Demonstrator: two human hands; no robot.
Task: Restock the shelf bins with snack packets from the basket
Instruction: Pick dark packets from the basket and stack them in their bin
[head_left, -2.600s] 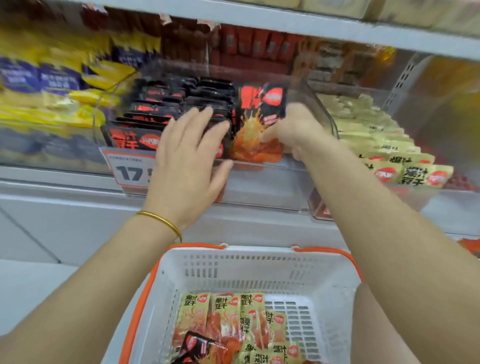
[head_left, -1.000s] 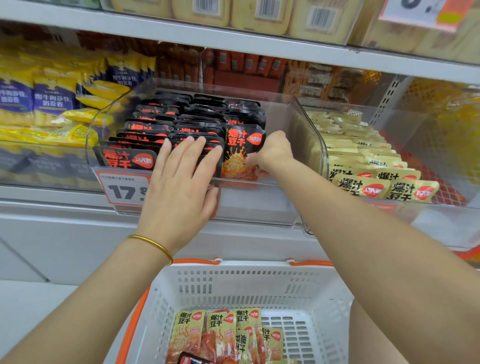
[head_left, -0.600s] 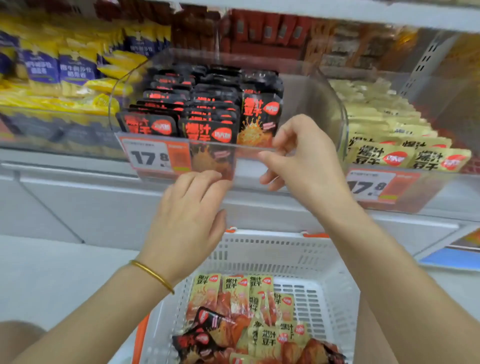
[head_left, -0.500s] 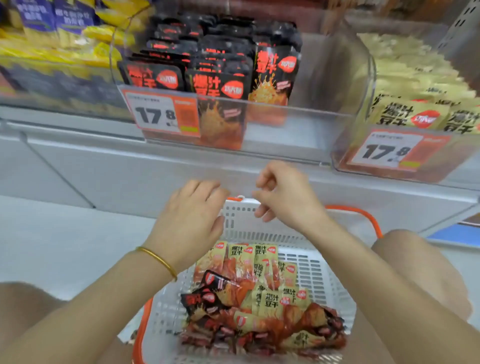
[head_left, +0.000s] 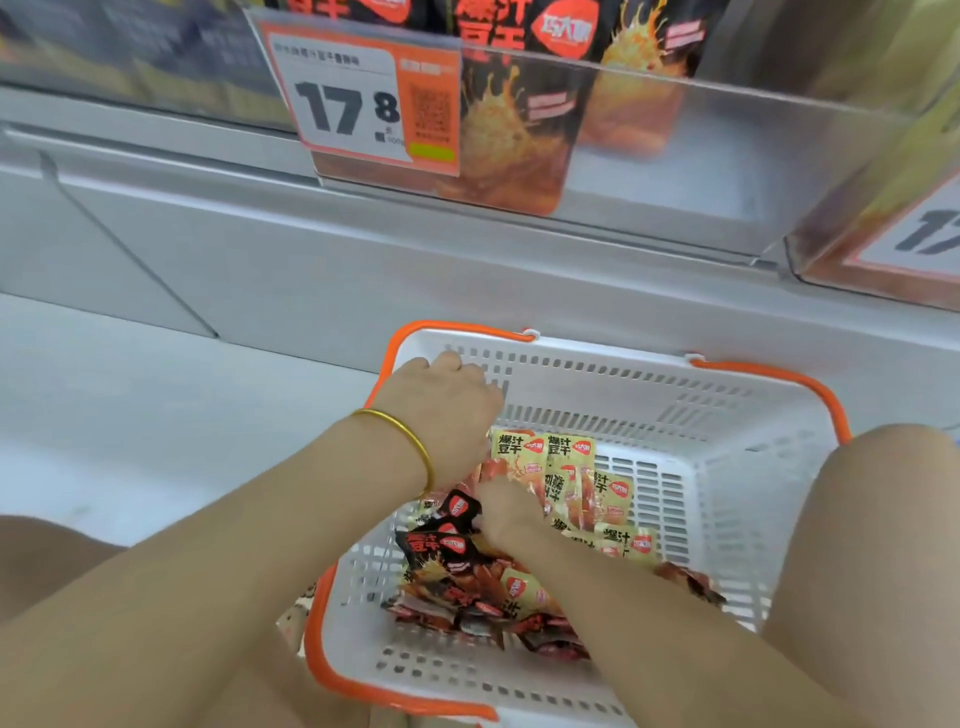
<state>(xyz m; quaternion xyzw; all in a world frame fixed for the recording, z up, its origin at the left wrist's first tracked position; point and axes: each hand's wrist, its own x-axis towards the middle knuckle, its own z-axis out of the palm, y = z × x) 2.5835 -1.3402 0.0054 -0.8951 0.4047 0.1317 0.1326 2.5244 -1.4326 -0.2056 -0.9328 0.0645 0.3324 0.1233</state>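
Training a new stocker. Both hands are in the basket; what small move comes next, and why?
Probably pinch a black packet with the right hand and lift it: that hand lies beside it, and the clear bin above shows bare floor on its right.

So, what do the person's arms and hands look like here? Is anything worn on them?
Both arms are bare as far as the picture shows: no sleeves and no gloves. The left hand has a thin, plain gold bangle round its wrist. The right hand and its wrist carry no watch or band. The fingers are mostly hidden, so rings cannot be judged.
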